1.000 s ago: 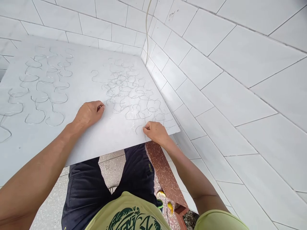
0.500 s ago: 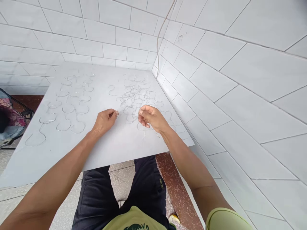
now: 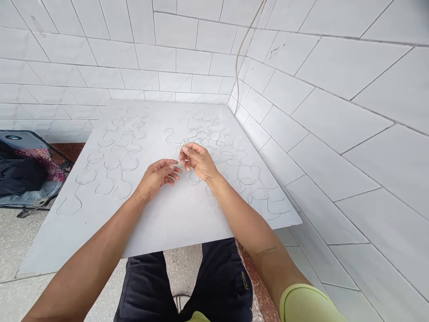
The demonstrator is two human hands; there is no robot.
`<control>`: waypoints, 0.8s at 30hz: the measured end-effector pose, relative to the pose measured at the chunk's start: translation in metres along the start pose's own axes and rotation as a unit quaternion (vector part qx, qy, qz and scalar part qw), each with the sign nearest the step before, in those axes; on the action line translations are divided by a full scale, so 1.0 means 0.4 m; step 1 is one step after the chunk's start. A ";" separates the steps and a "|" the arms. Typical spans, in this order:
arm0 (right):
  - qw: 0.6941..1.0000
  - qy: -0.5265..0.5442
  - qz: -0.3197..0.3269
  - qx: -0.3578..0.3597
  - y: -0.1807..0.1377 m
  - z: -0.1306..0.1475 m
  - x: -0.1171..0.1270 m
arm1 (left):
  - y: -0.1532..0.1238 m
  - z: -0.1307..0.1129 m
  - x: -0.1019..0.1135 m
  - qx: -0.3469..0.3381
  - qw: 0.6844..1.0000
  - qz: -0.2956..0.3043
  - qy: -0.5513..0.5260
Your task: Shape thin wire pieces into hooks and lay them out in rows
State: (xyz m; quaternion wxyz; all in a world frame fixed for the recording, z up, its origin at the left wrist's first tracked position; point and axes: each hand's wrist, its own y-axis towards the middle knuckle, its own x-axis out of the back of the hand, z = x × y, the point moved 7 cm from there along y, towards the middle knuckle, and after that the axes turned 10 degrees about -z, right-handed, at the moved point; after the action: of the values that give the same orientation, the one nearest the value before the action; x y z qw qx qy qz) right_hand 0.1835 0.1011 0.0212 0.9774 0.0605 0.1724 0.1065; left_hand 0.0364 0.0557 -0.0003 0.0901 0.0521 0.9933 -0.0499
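Note:
My left hand (image 3: 160, 176) is over the middle of the white table, thumb and forefinger pinched on a thin wire (image 3: 176, 162) with its other fingers loosely spread. Close beside it on the right, my right hand (image 3: 198, 162) is closed in a pinch, and the wire runs up to its fingertips; its full shape is hidden by the fingers. Bent S-shaped wire hooks (image 3: 123, 190) lie spaced out in rows on the table's left. Beyond and right of my hands is a looser, tangled spread of similar wire pieces (image 3: 248, 181).
The white tabletop (image 3: 174, 228) stands in a corner against tiled walls (image 3: 321, 134). A cable (image 3: 238, 62) hangs down the corner. To the left on the floor is a folding chair (image 3: 50, 190) with dark cloth on it. My legs (image 3: 144, 286) are below the table's front edge.
My hands have come together, the right one moving left, and the wire now shows between them. The left fingers have spread somewhat. The head view has shifted left and up.

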 end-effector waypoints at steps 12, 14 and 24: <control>0.997 0.025 -0.067 -0.032 -0.021 -0.016 0.070 | -0.012 -0.024 -0.004 -0.076 0.995 -0.062 0.031; 0.998 0.011 -0.055 -0.004 -0.027 -0.003 0.060 | -0.012 -0.025 -0.001 -0.064 0.996 -0.063 -0.012; 0.998 -0.038 -0.053 0.022 -0.028 -0.007 0.048 | -0.003 -0.016 0.001 -0.013 0.997 -0.031 -0.075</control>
State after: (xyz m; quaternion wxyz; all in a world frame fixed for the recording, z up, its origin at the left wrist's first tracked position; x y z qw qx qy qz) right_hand 0.2022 0.0947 0.0105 0.9859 0.0765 0.1406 0.0483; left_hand 0.0347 0.0550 0.0058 0.1638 0.0163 0.9854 -0.0438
